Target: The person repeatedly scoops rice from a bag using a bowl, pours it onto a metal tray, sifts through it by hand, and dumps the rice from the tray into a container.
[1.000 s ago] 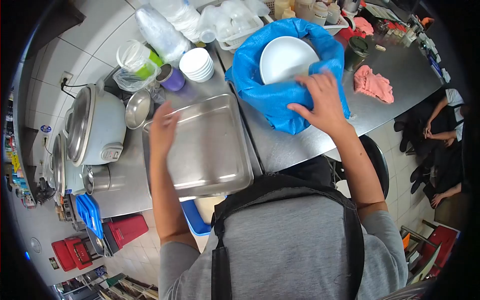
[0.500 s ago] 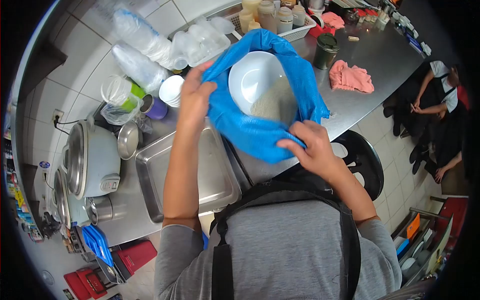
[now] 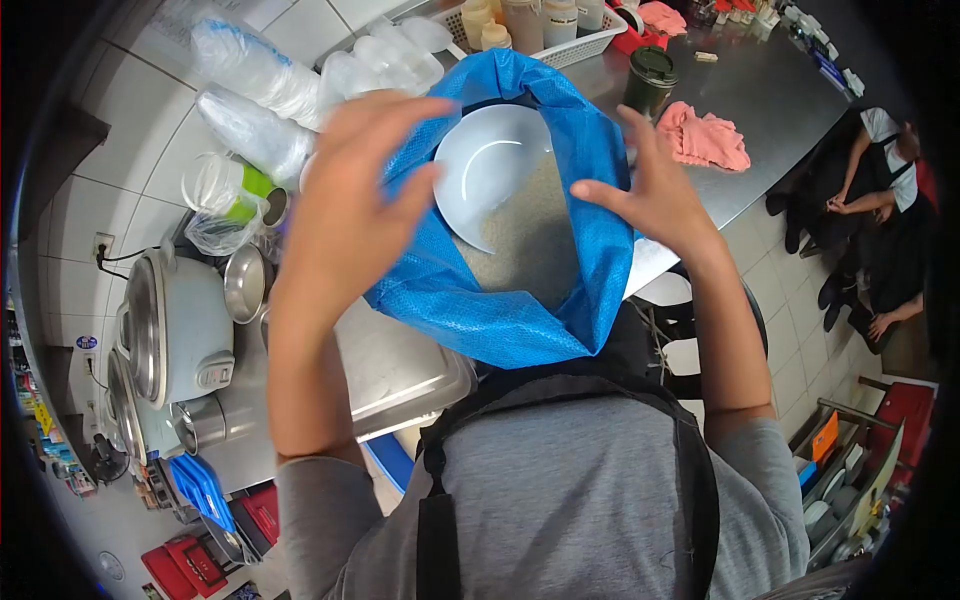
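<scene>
A blue woven sack (image 3: 480,325) stands in front of me with its mouth wide and its rim folded outward. Inside lies pale, fine grain (image 3: 535,240) that looks like uncooked rice. A white bowl (image 3: 485,165) rests tilted and partly sunk in it. My left hand (image 3: 355,200), slightly blurred, is over the sack's left rim with fingers and thumb apart. At the right rim is my right hand (image 3: 665,190), also spread, its thumb tip touching or just over the blue edge. Neither hand grips the sack.
A steel tray (image 3: 400,370) lies left of the sack, beside a rice cooker (image 3: 180,325) and a metal bowl (image 3: 246,284). Behind are a basket of bottles (image 3: 570,48), a dark lidded cup (image 3: 652,78) and a pink cloth (image 3: 705,138). People sit at right (image 3: 870,220).
Both hands have let go of the sack's rim and spread their fingers. The sack's mouth is wider and nearer me, showing more grain around the white bowl.
</scene>
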Available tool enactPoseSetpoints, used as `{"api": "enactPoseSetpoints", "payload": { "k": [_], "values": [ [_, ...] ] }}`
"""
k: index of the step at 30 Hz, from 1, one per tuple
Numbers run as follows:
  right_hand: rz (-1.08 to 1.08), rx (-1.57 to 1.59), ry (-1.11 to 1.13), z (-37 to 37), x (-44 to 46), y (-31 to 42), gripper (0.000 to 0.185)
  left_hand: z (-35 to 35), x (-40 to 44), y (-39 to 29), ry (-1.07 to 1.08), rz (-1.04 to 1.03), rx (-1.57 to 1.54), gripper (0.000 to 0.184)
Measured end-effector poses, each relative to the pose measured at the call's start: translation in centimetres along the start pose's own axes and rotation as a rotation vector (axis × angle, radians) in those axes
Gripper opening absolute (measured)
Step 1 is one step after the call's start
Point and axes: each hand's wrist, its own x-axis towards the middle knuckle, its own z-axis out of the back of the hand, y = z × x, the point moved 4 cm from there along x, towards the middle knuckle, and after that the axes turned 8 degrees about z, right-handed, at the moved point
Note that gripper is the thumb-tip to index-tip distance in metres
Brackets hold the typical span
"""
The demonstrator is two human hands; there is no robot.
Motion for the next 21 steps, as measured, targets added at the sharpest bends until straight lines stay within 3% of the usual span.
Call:
{"api": "enactPoseSetpoints", "payload": {
  "k": [2, 3, 6, 7, 11, 13, 18, 21],
  "values": [
    [-0.135, 0.144, 0.157, -2.5, 0.6, -3.4, 0.056, -5.0, 2.1, 0.1, 0.373, 0.065, -0.172, 0.043],
    [-0.185, 0.251, 0.256, -3.3, 0.8, -4.3, 0.058, -7.7, 2.7, 0.8, 0.439, 0.06, 0.009, 0.045],
    [-0.322, 0.826, 0.043, -1.5, 2.9, -3.5, 0.054, -13.7, 5.3, 6.3, 0.532, 0.181, 0.419, 0.05],
    [-0.268, 0.886, -0.032, 0.3, 3.8, -1.5, 0.054, -14.6, 5.7, 7.6, 0.537, 0.23, 0.4, 0.05],
    [-0.142, 0.707, 0.058, 2.0, 2.3, 2.9, 0.05, -14.3, 5.1, 9.3, 0.565, 0.363, 0.31, 0.049],
    [-0.177, 0.85, 0.123, 2.9, 0.5, 5.6, 0.048, -13.0, 3.0, 8.8, 0.524, 0.403, 0.249, 0.049],
    [-0.102, 0.98, -0.046, 3.3, 1.7, 3.1, 0.047, -11.5, 0.4, 8.3, 0.373, 0.521, 0.016, 0.043],
    [-0.122, 0.94, -0.061, 3.2, 2.6, 2.4, 0.047, -13.9, -0.5, 9.8, 0.287, 0.364, 0.196, 0.037]
  ]
}}
